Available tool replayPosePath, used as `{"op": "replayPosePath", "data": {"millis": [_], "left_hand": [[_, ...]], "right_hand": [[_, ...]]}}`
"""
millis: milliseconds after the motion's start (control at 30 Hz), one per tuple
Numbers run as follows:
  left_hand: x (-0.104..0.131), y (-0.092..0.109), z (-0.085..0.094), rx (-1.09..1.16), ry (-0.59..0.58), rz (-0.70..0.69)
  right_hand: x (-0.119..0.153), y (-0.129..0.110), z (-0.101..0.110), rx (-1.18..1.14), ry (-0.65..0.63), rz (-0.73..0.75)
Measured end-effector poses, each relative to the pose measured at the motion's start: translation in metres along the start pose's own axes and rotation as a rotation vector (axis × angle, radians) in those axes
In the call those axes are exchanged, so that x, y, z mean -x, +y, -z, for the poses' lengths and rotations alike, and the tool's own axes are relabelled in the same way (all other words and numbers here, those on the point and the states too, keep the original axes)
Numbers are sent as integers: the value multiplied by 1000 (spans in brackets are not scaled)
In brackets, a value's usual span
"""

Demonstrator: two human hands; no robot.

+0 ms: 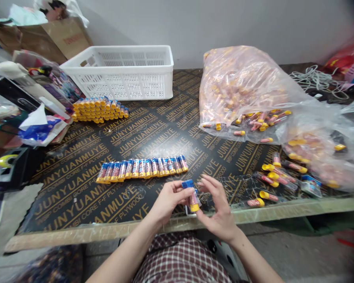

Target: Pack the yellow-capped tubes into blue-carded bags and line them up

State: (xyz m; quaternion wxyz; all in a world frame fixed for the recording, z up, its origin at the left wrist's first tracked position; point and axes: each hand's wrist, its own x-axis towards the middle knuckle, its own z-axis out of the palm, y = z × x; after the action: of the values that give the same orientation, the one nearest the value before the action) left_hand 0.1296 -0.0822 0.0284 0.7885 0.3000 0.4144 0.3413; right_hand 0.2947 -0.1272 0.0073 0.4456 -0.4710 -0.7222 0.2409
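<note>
Between the thumb and fingers of my left hand point(169, 199) is a small clear tube point(194, 201) with a yellow end, a blue end and a printed wrap. My right hand point(220, 216) is beside it, fingers apart and curved, its thumb close to the yellow end; whether it touches cannot be made out. Just beyond my hands, similar tubes point(142, 168) stand side by side in a slanting row. Loose tubes with yellow caps and pink contents point(279, 177) lie to the right, near a small blue printed packet point(311, 185). Something white-edged under my hands is mostly hidden.
A stack of finished-looking tubes point(98, 110) lies before a white plastic basket point(129, 80). At the right, a large clear bag point(238, 86) holds many yellow-capped tubes. White cord point(318, 78) lies behind. Bottles, packets and a paper bag point(47, 37) crowd the left. The table's front edge point(106, 232) is close.
</note>
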Motion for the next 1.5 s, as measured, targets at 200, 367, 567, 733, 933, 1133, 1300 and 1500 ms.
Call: {"op": "replayPosePath", "data": {"millis": [200,367,567,733,933,1133,1300,1500], "left_hand": [[1,-8,-3,-70,-35,64],[3,-9,-6,-91,-57,79],[3,-7,-7,-80,-48,78],[5,-9,-9,-79,-53,83],[-4,1,-2,-199,-23,-15],[-37,46,27,-1033,424,-302],[-52,54,37,-1599,631,-334],[-39,40,31,-1724,652,-550]], "right_hand": [[-3,0,2,-153,-189,10],[2,3,-1,-194,-157,-1],[3,4,-2,-223,-137,-11],[4,4,-3,-234,-126,-11],[-1,1,1,-245,-142,-30],[-5,10,15,-146,2,-106],[-3,26,40,183,52,-182],[19,72,112,731,126,-233]]}}
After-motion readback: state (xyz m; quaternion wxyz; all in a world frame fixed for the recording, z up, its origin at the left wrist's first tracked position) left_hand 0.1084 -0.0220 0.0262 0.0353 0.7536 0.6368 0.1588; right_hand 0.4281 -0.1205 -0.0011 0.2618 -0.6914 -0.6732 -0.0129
